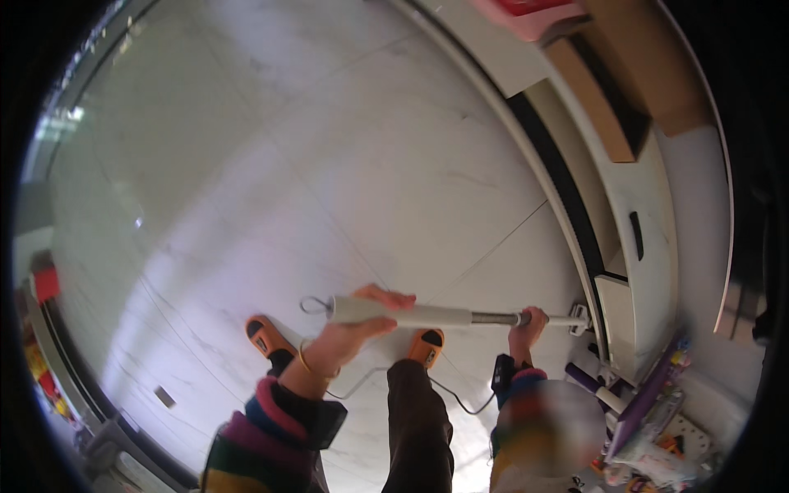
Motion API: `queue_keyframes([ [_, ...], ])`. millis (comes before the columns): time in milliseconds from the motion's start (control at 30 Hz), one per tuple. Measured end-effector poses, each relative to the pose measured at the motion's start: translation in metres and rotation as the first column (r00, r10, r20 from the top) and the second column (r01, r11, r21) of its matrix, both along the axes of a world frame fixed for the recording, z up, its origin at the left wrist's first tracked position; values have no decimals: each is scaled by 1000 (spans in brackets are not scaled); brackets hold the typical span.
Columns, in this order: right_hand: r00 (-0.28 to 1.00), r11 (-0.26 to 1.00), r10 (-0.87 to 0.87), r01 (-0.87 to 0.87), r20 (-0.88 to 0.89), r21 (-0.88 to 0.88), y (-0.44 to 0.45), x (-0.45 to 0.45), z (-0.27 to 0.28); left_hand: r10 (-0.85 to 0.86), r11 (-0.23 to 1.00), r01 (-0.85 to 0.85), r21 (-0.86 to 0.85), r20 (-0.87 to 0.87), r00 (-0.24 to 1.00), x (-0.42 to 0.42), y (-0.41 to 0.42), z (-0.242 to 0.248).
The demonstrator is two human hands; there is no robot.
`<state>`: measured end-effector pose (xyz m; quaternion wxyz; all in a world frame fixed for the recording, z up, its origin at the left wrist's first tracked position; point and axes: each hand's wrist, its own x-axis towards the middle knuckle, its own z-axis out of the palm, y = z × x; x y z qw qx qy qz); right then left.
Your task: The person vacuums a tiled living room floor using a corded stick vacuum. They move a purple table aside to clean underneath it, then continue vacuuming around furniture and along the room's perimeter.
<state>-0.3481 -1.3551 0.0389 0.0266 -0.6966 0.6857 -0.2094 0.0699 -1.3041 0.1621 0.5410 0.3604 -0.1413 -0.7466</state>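
Observation:
A telescopic pole with a thick white handle sleeve (431, 315) lies level across the view in front of me. At its left end sticks out a wire hanging loop (313, 304); toward the right a bare metal section (493, 318) runs into a thinner white tube. My left hand (363, 323) wraps the white sleeve near the loop, its thumb and fingers on opposite sides. Around the thinner part, just past the metal section, my right hand (527, 326) is closed. The far right end meets a small pale bracket (578, 319), whose exact form is too small to tell.
Pale marble-look floor tiles (345, 185) spread ahead of my orange slippers (426, 348). Along the right runs a low white cabinet (653, 246) with an open cardboard box (598, 98) on it. Purple items and plastic bags (653, 459) crowd the lower right. A cable (459, 400) hangs between my wrists.

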Motion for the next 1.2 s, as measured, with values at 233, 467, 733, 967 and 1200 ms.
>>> queue_keyframes([
  [233,950,949,313,-312,12,-45,-12,200,-37,295,954,-295,-43,-16,955,171,98,-38],
  [467,762,768,625,-639,171,40,-35,428,-6,704,705,-709,-18,140,696,288,212,8],
  [733,429,446,886,-892,177,-70,-85,601,26,890,410,-911,-40,234,391,292,273,37],
  [967,181,203,962,-975,204,-92,17,680,100,975,175,-974,-145,164,150,253,394,146],
  [1200,-76,-70,922,-997,381,-31,116,723,221,609,197,-881,-430,758,-233,204,467,308],
])
